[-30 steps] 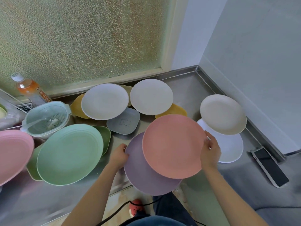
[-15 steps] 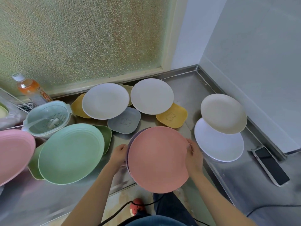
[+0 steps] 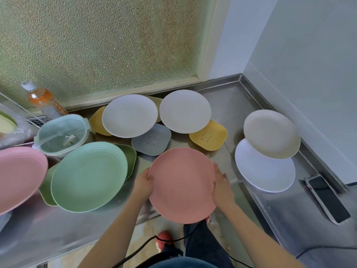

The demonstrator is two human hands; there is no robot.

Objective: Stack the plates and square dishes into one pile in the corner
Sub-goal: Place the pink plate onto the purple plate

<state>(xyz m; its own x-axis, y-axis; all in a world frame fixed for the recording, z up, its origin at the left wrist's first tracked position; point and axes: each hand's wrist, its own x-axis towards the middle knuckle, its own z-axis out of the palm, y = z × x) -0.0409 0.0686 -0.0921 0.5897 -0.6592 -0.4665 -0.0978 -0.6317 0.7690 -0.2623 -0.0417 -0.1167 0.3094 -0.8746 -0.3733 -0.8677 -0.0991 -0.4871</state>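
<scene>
The person holds a pink plate (image 3: 181, 185) with both hands at the front edge of the steel counter (image 3: 229, 105); the left hand (image 3: 144, 183) grips its left rim with curled fingers, and the right hand (image 3: 222, 185) grips the right rim, thumb on top; part of the plate hangs over the floor, above a red shoe (image 3: 164, 240). If another plate lies under it, I cannot tell.

Just behind the pink plate lie a grey dish (image 3: 151, 140) and a yellow dish (image 3: 209, 136), both square with a small figure pressed in the bottom; they are near each other but apart. Behind them two pale plates overlap these dishes; the grey plate (image 3: 129, 115) covers a second yellow dish (image 3: 96, 121) at its left, and the white plate (image 3: 184, 111) stands at its right, near the corner. The corner itself, between the frosted window (image 3: 96, 45) and the wall (image 3: 309, 55), is bare steel.

To the right a beige plate (image 3: 271, 133) rests tilted on a white flat plate (image 3: 264, 169); a phone (image 3: 328, 200) lies further right, near the wall. To the left a big green plate (image 3: 88, 176) lies on a darker green dish (image 3: 130, 157); a big pink plate (image 3: 19, 175) is at the left edge; a mint strainer basket (image 3: 61, 134) and a bottle (image 3: 43, 101) of orange drink stand behind them.
</scene>
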